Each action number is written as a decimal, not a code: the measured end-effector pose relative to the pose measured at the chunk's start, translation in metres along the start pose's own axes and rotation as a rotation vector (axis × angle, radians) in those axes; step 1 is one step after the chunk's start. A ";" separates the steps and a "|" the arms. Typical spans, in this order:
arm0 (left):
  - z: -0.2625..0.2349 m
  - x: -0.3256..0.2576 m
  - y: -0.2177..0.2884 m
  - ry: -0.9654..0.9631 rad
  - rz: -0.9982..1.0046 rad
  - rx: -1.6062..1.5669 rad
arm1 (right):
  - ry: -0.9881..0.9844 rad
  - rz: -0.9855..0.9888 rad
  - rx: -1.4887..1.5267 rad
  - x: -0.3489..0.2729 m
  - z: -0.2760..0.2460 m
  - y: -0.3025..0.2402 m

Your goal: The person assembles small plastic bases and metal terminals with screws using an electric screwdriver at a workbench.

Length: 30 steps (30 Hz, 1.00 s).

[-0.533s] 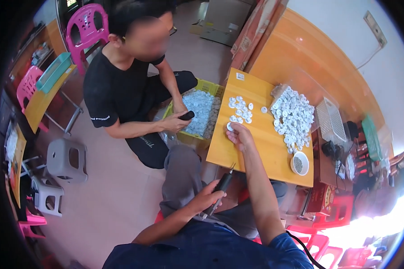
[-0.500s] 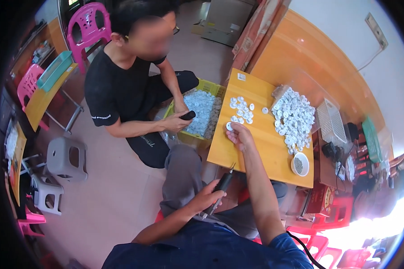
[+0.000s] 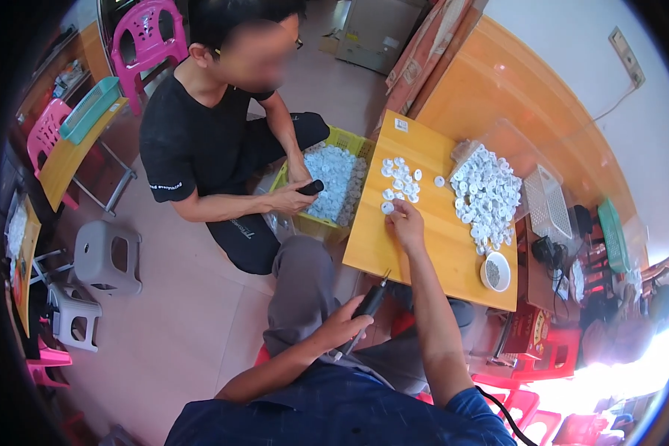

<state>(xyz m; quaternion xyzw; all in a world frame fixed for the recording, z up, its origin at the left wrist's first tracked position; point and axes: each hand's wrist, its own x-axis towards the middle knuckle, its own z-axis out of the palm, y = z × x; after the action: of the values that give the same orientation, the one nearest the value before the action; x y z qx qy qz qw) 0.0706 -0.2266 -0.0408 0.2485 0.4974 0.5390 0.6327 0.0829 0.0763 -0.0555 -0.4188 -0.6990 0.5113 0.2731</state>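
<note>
Right hand (image 3: 406, 221): is resting on the yellow table (image 3: 431, 245), fingertips pinching a small white disc (image 3: 388, 209) at the table's near-left edge
Left hand (image 3: 340, 327): is gripping a black pen-like tool (image 3: 366, 308) just below the table's front edge
Loose discs (image 3: 398, 177): are lying on the table beyond the right hand
Co-worker's hand (image 3: 293, 197): is holding a dark tool beside the yellow crate (image 3: 334, 178), left of the table

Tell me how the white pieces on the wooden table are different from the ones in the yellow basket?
The small white pieces by the person's right hand lie spread apart on the table; those in the yellow basket are heaped together. The table group is few, the basket holds many. Both look like the same small white round parts.
</note>
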 end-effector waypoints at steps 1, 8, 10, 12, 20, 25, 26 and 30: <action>0.000 0.000 0.000 0.005 0.005 -0.013 | 0.001 0.005 0.001 -0.003 -0.002 0.001; -0.002 -0.002 0.005 -0.006 -0.016 0.054 | 0.162 -0.050 0.045 -0.005 -0.039 0.015; 0.002 0.000 0.007 -0.035 -0.014 0.077 | 0.222 -0.118 -0.021 0.002 -0.072 0.032; 0.001 -0.002 0.006 -0.042 -0.016 0.096 | 0.254 -0.111 -0.011 0.004 -0.093 0.034; 0.006 -0.002 -0.004 -0.216 0.011 0.166 | 0.230 -0.275 -0.292 0.011 -0.114 0.003; 0.005 -0.005 -0.010 -0.177 0.030 0.157 | 0.005 -0.516 -0.400 0.000 -0.032 -0.039; 0.006 -0.005 -0.008 -0.171 0.041 0.138 | -0.030 -0.531 -0.416 0.002 -0.025 -0.041; 0.005 -0.004 -0.006 -0.148 0.078 0.182 | 0.068 -0.475 -0.477 0.013 -0.008 -0.014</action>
<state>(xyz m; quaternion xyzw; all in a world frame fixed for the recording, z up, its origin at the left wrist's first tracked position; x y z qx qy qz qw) 0.0781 -0.2307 -0.0423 0.3631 0.4861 0.4962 0.6210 0.0785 0.0899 -0.0401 -0.3132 -0.8675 0.2411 0.3020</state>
